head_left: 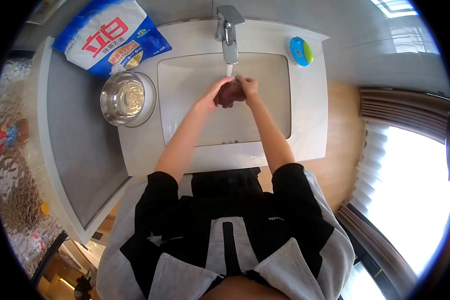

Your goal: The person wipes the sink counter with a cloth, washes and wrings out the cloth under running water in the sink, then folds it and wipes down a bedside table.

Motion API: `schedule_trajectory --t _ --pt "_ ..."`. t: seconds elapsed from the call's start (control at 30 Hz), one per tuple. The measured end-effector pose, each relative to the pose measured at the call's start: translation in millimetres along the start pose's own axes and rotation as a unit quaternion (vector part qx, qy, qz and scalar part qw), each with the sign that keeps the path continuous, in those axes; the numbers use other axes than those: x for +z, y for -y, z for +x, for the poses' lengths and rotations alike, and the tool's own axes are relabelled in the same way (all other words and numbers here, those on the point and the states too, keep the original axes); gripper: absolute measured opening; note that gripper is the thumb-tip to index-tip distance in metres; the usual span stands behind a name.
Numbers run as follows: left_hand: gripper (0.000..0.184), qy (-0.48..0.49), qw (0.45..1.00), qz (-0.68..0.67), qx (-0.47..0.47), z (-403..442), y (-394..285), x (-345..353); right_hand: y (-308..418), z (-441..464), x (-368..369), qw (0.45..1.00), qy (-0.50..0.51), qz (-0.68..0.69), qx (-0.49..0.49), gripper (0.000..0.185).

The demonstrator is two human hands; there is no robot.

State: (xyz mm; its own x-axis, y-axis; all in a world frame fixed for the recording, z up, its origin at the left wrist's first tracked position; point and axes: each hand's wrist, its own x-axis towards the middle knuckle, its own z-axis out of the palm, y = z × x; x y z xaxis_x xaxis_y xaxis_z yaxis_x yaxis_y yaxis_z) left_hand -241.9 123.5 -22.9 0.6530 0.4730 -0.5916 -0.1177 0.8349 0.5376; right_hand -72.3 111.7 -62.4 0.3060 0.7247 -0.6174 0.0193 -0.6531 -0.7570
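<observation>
A small wet cloth (230, 94), dark reddish brown and bunched up, is held between my two hands under the faucet (229, 37). Water runs from the spout down to my fingers and the cloth. My left hand (213, 94) grips the cloth's left side, its fingertips close to the stream. On the right side, my right hand (248, 87) has its fingers curled and pinched on the cloth. Both hands are above the basin of the white sink (195, 122). Folds hide the cloth's full shape.
At the counter's left stands a metal bowl (116, 100) on a clear, round-rimmed dish. Behind it lies a blue and white detergent bag (110, 40). A blue and green scrub brush (300, 51) sits at the right back corner. A grey-panelled wall ledge (80, 130) borders the left side.
</observation>
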Motion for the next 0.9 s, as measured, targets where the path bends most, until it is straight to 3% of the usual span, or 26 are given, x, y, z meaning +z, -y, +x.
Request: schedule_trajectory --t 0.07,0.1,0.17,0.2,0.23,0.27,0.3,0.37,0.43,0.47,0.5,0.53,0.6,0.63,0.7,0.73,0.77,0.83,0.9 --pt "0.036 -0.039 0.983 0.165 0.064 -27 -29 19 -3 -25 -18 0.979 0.087 0.156 0.093 0.046" --pt "0.042 -0.08 0.939 0.308 0.132 -20 -23 0 -1 -38 -26 0.973 0.134 0.153 0.112 0.051" --pt "0.042 -0.06 0.882 0.44 0.159 -10 -27 -29 11 -59 -40 0.952 0.228 0.144 0.146 0.064" --pt "0.042 -0.05 0.846 0.502 0.17 -6 -28 -39 21 -67 -43 0.954 0.281 0.033 0.104 0.062" --pt "0.043 -0.006 0.87 0.467 0.159 -4 -31 -42 31 -75 -46 0.939 0.329 -0.077 0.06 0.059" --pt "0.043 -0.014 0.859 0.49 0.147 -3 -29 -41 35 -79 -48 0.91 0.371 -0.186 0.015 0.057" --pt "0.044 -0.022 0.848 0.512 0.134 -6 -29 -33 24 -67 -44 0.885 0.375 -0.268 -0.068 0.052" --pt "0.036 -0.042 0.829 0.536 0.152 -8 -15 -34 29 -58 -37 0.884 0.309 -0.335 -0.105 0.046" --pt "0.03 0.008 0.855 0.518 0.001 -8 -9 -40 43 -63 -32 0.879 0.228 -0.382 -0.171 0.04" --pt "0.029 0.033 0.86 0.504 -0.075 -6 -7 -42 44 -62 -33 0.894 0.239 -0.329 -0.189 0.039" --pt "0.026 0.04 0.9 0.408 -0.148 -16 -8 -37 45 -60 -35 0.905 0.249 -0.276 -0.207 0.039" --pt "0.026 0.036 0.942 0.31 -0.124 -24 -1 -36 51 -65 -34 0.913 0.259 -0.221 -0.224 0.039" --pt "0.027 0.029 0.991 0.106 -0.07 -34 10 -34 55 -72 -28 0.96 0.219 -0.073 -0.161 0.04" --pt "0.034 0.0 0.995 0.071 -0.077 -35 12 -29 56 -67 -26 0.969 0.218 0.013 -0.119 0.041" --pt "0.039 -0.014 0.999 -0.031 0.038 -37 25 -17 53 -57 -22 0.967 0.186 0.17 -0.05 0.041" --pt "0.042 -0.022 0.992 -0.082 0.096 -38 27 -14 48 -55 -18 0.975 0.136 0.171 -0.042 0.041" --pt "0.053 0.007 0.986 -0.141 0.085 -39 23 -15 43 -53 -12 0.981 0.085 0.172 -0.034 0.041" --pt "0.058 -0.058 0.983 -0.168 0.052 -26 21 -16 37 -61 6 0.991 -0.014 0.13 -0.039 0.038" --pt "0.067 -0.125 0.976 -0.174 0.048 -26 11 12 30 -78 22 0.991 -0.003 0.097 -0.087 0.039"
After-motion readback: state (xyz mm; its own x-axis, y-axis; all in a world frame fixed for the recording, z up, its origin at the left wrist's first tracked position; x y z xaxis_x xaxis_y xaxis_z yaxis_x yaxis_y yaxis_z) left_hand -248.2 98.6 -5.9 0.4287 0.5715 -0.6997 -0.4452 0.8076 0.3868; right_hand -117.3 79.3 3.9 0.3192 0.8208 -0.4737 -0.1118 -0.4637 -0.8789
